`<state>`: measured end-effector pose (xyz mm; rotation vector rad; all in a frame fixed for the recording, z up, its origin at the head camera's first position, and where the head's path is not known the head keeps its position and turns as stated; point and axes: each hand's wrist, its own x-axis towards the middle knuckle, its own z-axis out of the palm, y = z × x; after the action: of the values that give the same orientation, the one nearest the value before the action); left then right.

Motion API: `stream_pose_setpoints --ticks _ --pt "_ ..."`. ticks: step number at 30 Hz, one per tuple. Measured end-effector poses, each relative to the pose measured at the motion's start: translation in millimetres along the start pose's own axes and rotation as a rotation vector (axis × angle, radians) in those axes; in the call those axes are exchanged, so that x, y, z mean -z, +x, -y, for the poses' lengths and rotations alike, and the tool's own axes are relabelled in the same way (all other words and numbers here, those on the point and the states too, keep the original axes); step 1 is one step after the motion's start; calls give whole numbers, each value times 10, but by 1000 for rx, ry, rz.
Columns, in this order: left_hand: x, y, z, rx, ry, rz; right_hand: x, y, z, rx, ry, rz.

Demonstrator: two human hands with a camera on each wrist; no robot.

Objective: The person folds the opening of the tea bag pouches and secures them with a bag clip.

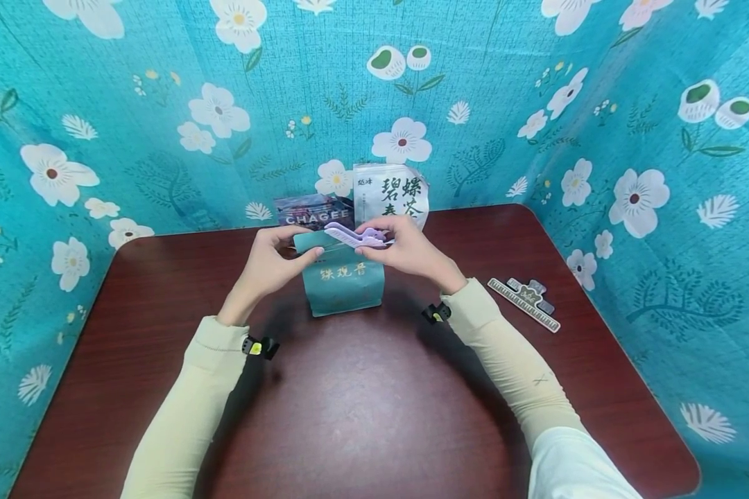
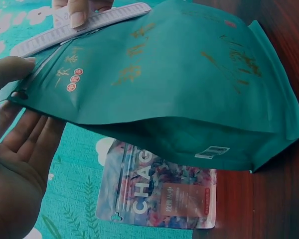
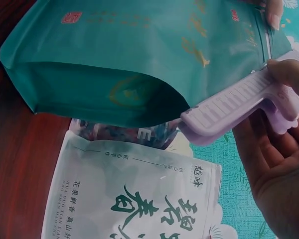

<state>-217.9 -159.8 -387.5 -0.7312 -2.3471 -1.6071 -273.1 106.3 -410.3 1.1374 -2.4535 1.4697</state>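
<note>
A green tea pouch [image 1: 343, 287] with gold lettering stands upright on the table. At its upper left corner my left hand [image 1: 271, 260] pinches the top edge, thumb in front and fingers behind. My right hand [image 1: 408, 253] grips a purple clip [image 3: 229, 107] by its handles. The clip's long ridged bar slants across the top of the pouch, overlapping its upper right side in the right wrist view. In the left wrist view the bar [image 2: 84, 31] runs along the pouch's top edge, close to the left thumb.
Behind the green pouch stand a dark CHAGEE pouch [image 1: 312, 211] and a white pouch [image 1: 390, 194] with green characters. Another clip, grey and white [image 1: 524, 303], lies at the table's right. A blue flowered cloth [image 1: 324, 104] hangs behind the dark red table [image 1: 343, 416].
</note>
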Motion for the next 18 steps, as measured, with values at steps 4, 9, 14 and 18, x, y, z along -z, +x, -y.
stream_pose_setpoints --ticks 4,9,14,18 --pt "21 -18 25 -22 -45 -1 -7 9 -9 11 -6 -6" --pt "43 -35 40 -35 -42 -16 -26 25 5 37 -15 -19" --pt "40 -44 40 -37 -44 -37 -28 17 40 18 -6 -22" --pt "20 -39 42 -39 -58 -42 -21 -8 44 -4 -5 -38"
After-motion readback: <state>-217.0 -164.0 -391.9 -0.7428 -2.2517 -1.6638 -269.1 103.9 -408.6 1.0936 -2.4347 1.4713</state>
